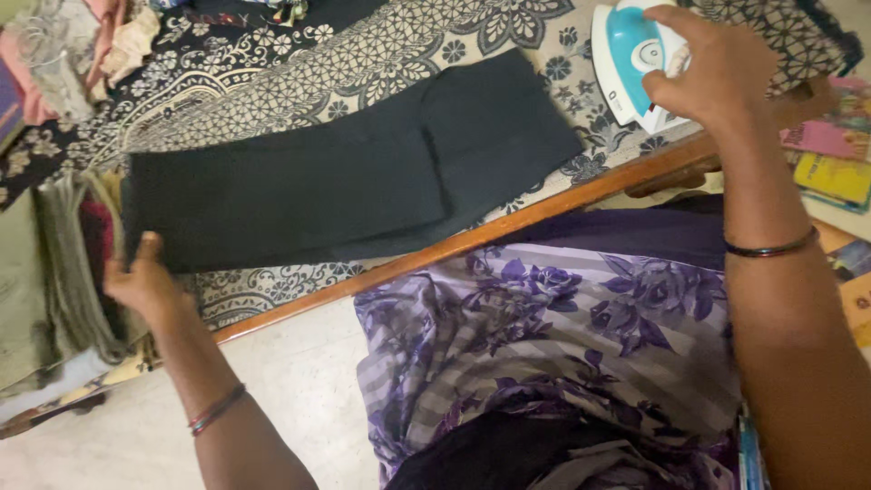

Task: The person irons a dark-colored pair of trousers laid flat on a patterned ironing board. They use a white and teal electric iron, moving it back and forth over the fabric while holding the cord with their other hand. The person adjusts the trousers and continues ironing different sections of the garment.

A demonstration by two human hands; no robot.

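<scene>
The table (pixel 508 231) in front of me runs on a slant from near left to far right, edged in brown wood and covered with a black-and-cream flower-patterned cloth (pixel 363 63).

On that cloth lies the folded black garment (pixel 345 177), flat, its long axis following the table's slant: the left end sits near me at the table's left side, the right end is farther off toward the middle. My left hand (pixel 145 281) is at that left end, thumb on top of the fabric and the other fingers hidden under the edge, so they look pinched on the corner, though I cannot see the underside. This hand is touching the garment; the other is well apart from it.

My right hand (pixel 712 68) is far right, fingers curled and clamped over the handle of the white and turquoise iron (pixel 626 59), which looks lifted or tipped above the cloth. From the iron, the garment lies to the left and slightly nearer me, its right end closest, with a strip of bare patterned cloth between.

Outward from there: a heap of mixed clothes (pixel 68 45) at the far left, drab fabrics (pixel 54 263) hanging off the table's left end, bright books (pixel 835 154) at the right, and my purple flowered dress (pixel 544 336) below.
</scene>
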